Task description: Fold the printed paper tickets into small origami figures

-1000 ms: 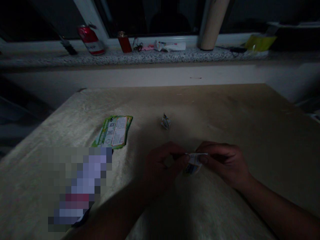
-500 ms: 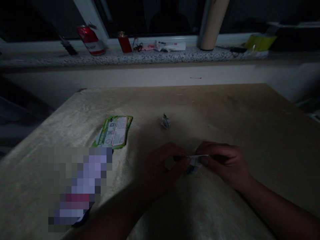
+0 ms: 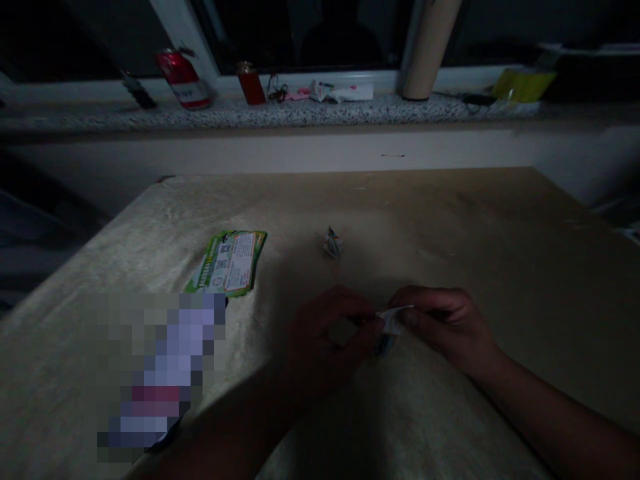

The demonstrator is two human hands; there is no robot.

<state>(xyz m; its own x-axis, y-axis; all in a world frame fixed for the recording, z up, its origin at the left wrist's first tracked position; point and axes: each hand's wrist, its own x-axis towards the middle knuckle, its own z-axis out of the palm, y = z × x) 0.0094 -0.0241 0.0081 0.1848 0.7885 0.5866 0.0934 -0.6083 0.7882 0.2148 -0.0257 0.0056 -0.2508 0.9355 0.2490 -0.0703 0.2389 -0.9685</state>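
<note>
Two bare hands work over a pale, mottled table [image 3: 475, 233] in dim light, seen from above. Take the small paper-like piece [image 3: 393, 323] between them as the centre of a clock, with twelve toward the window.

The left hand [image 3: 330, 340], at nine o'clock and deep in shadow, has its fingers curled and pinches the near edge of the piece between thumb and forefinger. The right hand [image 3: 450, 327], at three o'clock, is likewise nearly closed, thumb and forefinger gripping the other upper corner. The piece's top is pale and slightly curved; a darker, bluish part shows toward six o'clock. Whether it touches the table is hard to tell.

Between ten and eleven, apart from both hands, a small folded printed piece [image 3: 332, 243] sits on the table, coming to a point. Between nine and ten lies a stack of green printed cards [image 3: 227, 263]. Between eight and nine is a long pixelated object [image 3: 170, 360], its details hidden.

Beyond, a speckled stone windowsill [image 3: 300, 117] holds a red can [image 3: 183, 80] between ten and eleven, a brown tube [image 3: 431, 53] just past twelve, and a yellow object [image 3: 524, 85] near one.
</note>
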